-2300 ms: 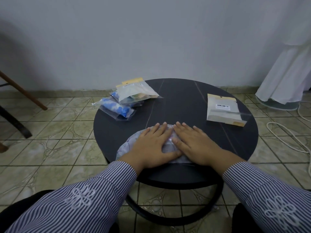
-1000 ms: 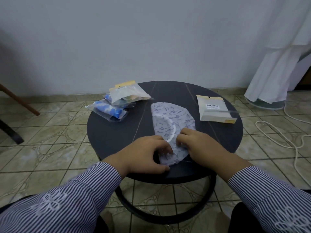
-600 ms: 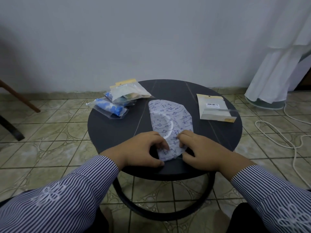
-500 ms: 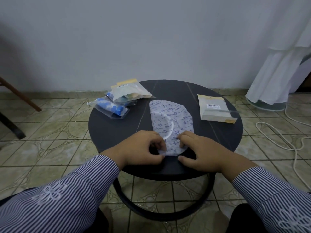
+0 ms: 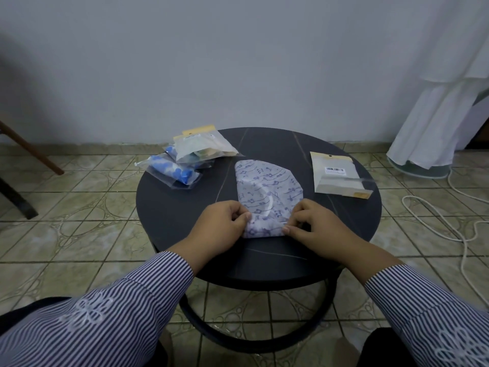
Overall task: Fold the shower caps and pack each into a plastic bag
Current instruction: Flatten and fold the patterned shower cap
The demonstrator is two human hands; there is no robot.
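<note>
Shower cap (image 5: 267,192): near corners hidden under left hand (image 5: 219,223) and right hand (image 5: 315,226). Barcode label on empty bag (image 5: 337,176) too small to read.

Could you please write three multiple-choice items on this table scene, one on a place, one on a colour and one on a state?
1. Where does the flat bag with the barcode label lie on the round table?
A. On the person's right side of the table
B. Under the shower cap
C. On the floor

2. What colour is the print on the shower cap?
A. Red
B. Purple-blue
C. Green

3. What are the hands doing to the cap?
A. Both rest flat on the table, away from it
B. Only one touches it
C. Both pinch its near edge

Answers:
1. A, it lies alone to the right of the cap.
2. B, purple-blue music notes cover the pale cap.
3. C, the left hand and the right hand each grip a near corner with curled fingers.
</note>
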